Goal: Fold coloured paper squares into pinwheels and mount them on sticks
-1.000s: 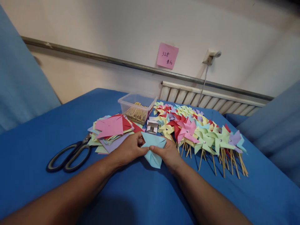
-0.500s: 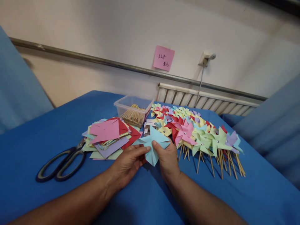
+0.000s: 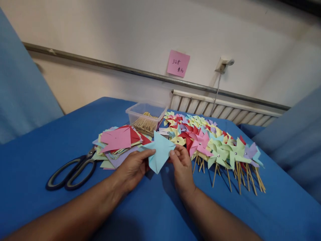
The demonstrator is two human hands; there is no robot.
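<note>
A blue cloth (image 3: 62, 140) covers the table, and on it, beyond and to the right of the hands, a wide spread of finished paper pinwheels (image 3: 213, 144) lies with its wooden sticks pointing toward the person. Beyond and to the left of the hands sits a stack of cut coloured paper squares (image 3: 117, 142), with black-handled scissors (image 3: 71, 170) further left on the cloth. Straight beyond the held sheet is a clear plastic tub (image 3: 146, 117) of wooden sticks. A pink note (image 3: 178, 63) is stuck on the wall above. The light blue paper piece (image 3: 159, 152) is held between both hands, just above the cloth. The left hand (image 3: 131, 169) pinches its left edge between thumb and fingers, closed on the paper; the right hand (image 3: 182, 165) grips its right corner with the fingertips, likewise closed on it. Half a second ago the sheet showed several folded points spread like a star; now it looks flatter and simpler, one pointed corner up, and the hands sit a little further apart.
</note>
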